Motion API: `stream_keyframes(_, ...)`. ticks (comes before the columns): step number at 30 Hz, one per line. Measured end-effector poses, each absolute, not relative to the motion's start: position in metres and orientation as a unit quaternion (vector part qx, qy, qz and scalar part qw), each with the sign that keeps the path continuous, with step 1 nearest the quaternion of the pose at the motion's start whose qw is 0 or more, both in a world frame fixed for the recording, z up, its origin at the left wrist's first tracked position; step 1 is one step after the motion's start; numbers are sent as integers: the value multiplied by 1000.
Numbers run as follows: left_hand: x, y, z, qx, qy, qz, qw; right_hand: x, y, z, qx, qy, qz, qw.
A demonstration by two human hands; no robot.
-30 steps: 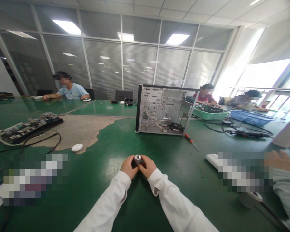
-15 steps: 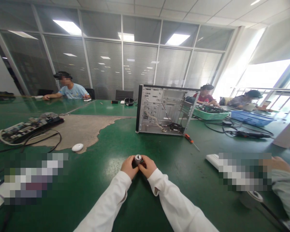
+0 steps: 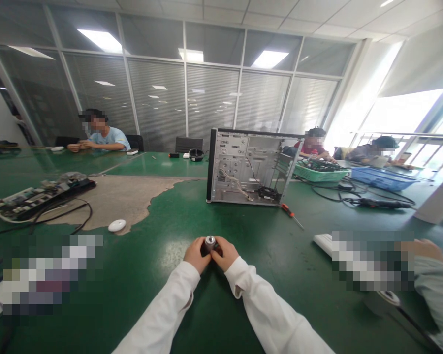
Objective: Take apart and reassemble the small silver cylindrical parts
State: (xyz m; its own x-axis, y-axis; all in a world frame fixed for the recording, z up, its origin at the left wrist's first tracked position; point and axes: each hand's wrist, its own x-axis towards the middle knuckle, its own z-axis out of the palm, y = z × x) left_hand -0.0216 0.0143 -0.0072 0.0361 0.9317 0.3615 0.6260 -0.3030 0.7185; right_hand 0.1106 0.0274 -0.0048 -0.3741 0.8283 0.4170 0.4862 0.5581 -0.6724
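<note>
A small dark cylinder with a round silver top (image 3: 210,240) stands upright in front of me, at or just above the green table. A dark mark shows on its top; its exact kind is unclear. From the left side my left hand (image 3: 197,255) is closed round it, and from the right my right hand (image 3: 225,254) grips it too. Both thumbs meet at its near side, while most of its body is hidden by the fingers. Beyond my hands stands an opened computer case (image 3: 249,167), with cables and a fan inside. An orange-handled screwdriver (image 3: 288,210) lies by its lower right corner.
On the left lie a circuit-board assembly (image 3: 47,194) with cables and a white round lid-like piece (image 3: 117,225). Green (image 3: 322,174) and blue baskets (image 3: 384,180) stand back right. A neighbour's hand (image 3: 424,250) is at near right. Other people sit across the table.
My hands keep their hold on the cylinder with no clear movement. The view has shifted very slightly. Across the table, the person at left has brought both hands together.
</note>
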Motion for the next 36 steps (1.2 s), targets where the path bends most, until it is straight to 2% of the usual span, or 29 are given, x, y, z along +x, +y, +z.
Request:
stream_keyframes(10,-21,15,-7,705,558,398,184,107,30,0,-385,-735,252,499)
stream_keyframes(25,-22,15,-7,687,573,399,201,112,40,12,-411,-653,324,548)
stream_keyframes(28,-21,14,-6,682,575,402,207,120,46,3,-443,-674,272,525)
stream_keyframes(33,-21,14,-6,682,581,396,199,133,56,-15,-485,-764,169,390)
stream_keyframes(36,-21,14,-5,685,582,392,195,137,58,-18,-490,-781,151,357)
